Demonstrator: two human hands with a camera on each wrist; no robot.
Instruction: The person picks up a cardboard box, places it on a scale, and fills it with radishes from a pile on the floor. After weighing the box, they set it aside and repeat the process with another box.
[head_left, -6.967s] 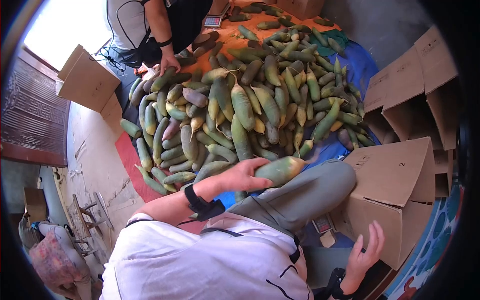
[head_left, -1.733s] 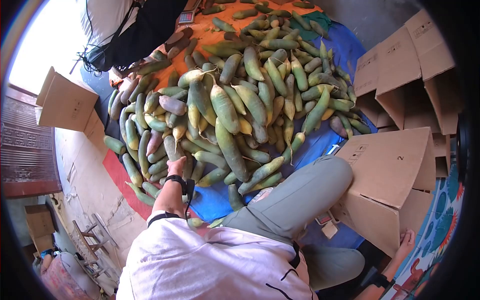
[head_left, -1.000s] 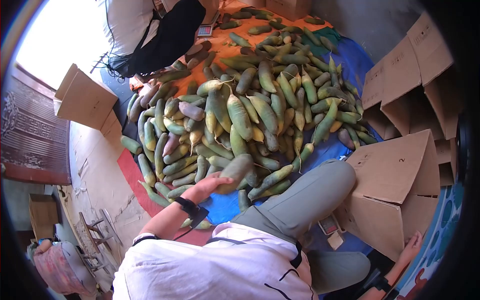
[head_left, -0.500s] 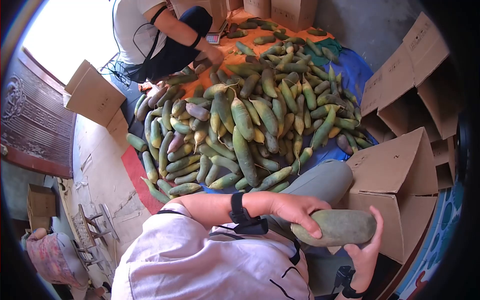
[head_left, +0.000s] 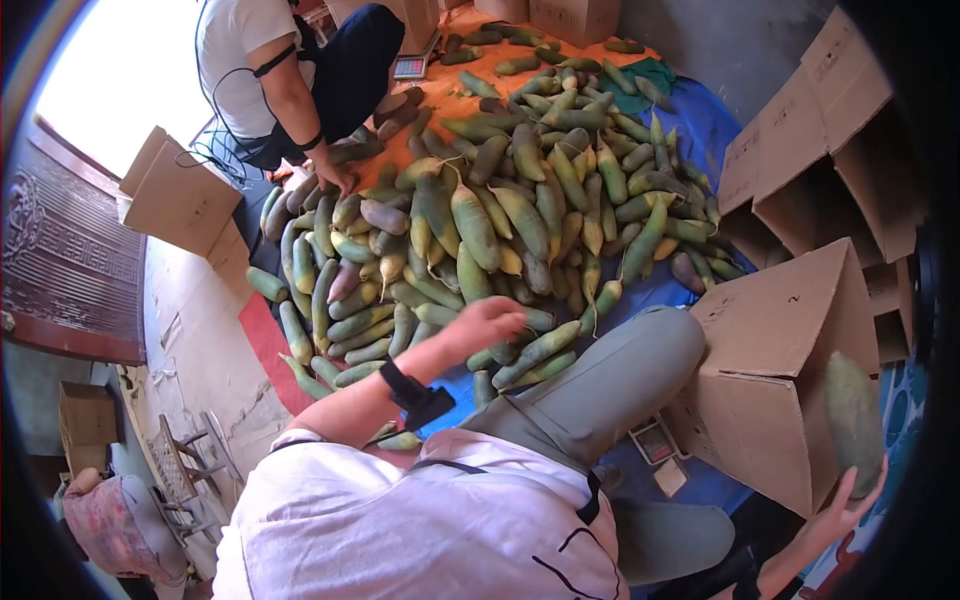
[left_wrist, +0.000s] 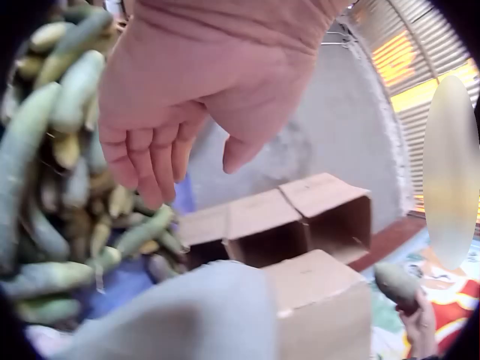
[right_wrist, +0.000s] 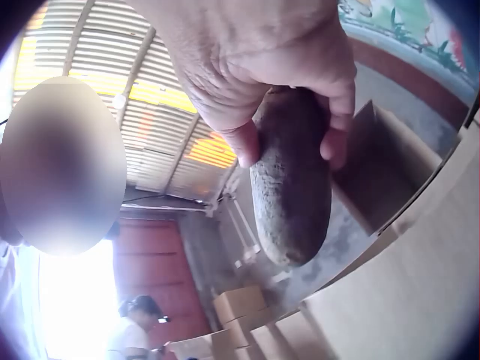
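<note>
My right hand (head_left: 848,508) grips one end of a thick green radish (head_left: 853,425) at the far right, beside an open cardboard box (head_left: 740,430). In the right wrist view, thumb and fingers wrap the radish (right_wrist: 292,187) from both sides, its rounded free end pointing away. My left hand (head_left: 490,325) hovers over the near edge of a big heap of green radishes (head_left: 520,220). The left wrist view shows that hand (left_wrist: 195,97) with nothing in it, fingers loosely bent and thumb apart.
Several open cardboard boxes (head_left: 800,160) stand along the right side. A small scale (head_left: 655,445) lies beside my bent knee (head_left: 650,345). Across the heap another person (head_left: 285,90) crouches, one hand on the radishes. A small stool (head_left: 190,450) stands at the left.
Half a second ago both hands held the radish over my lap. Now the left hand has let go and moved back to the heap; the right has carried the radish out beside the box.
</note>
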